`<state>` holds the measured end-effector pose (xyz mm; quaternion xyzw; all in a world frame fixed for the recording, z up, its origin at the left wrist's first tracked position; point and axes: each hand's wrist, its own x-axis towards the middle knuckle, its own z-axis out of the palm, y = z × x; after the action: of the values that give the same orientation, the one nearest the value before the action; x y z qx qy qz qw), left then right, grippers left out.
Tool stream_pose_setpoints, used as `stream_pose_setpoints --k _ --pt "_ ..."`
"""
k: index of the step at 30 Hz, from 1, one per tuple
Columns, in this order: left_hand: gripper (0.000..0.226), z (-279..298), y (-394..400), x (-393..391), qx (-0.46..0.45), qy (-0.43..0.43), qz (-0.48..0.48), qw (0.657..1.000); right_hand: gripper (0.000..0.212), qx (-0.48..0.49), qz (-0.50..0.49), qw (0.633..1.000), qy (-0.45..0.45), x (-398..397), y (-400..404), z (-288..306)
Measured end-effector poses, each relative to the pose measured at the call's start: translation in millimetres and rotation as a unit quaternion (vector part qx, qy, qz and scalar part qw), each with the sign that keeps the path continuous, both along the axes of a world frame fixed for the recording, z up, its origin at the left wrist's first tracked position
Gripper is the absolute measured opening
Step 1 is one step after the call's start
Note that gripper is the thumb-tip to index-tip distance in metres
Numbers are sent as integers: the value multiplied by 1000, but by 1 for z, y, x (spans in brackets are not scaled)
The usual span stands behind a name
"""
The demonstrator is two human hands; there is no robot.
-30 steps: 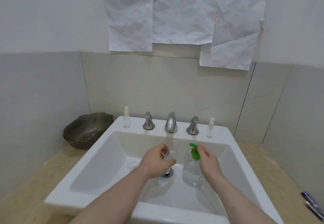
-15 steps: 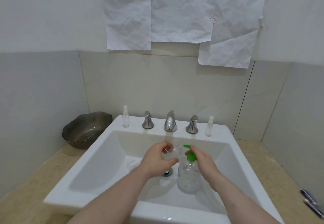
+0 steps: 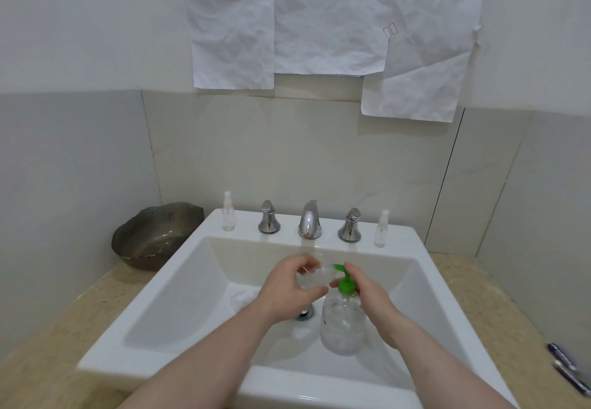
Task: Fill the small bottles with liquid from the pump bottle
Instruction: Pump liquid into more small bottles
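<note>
Over the white sink my left hand grips a small clear bottle, tilted, its mouth close under the green spout. The clear pump bottle with a green pump head stands in the basin beside it. My right hand wraps the pump bottle's neck, with fingers on the pump head. Two more small clear spray bottles stand capped on the sink's back ledge, one at the left and one at the right.
A chrome faucet with two handles sits on the back ledge. A dark metal bowl rests on the beige counter at the left. Dark pens lie at the counter's right edge. Paper sheets hang on the wall.
My right hand has moved the pump bottle left toward the small bottle, and the green spout now points at its mouth. My left hand has stayed nearly in place.
</note>
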<state>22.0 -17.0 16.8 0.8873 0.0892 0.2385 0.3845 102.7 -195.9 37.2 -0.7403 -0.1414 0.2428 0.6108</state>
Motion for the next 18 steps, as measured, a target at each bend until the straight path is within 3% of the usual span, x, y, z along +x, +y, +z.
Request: stream_pose_setpoints --k 18 --pt "44 -2 -1 2 15 -14 -17 1000 41 53 22 993 104 15 3 -14"
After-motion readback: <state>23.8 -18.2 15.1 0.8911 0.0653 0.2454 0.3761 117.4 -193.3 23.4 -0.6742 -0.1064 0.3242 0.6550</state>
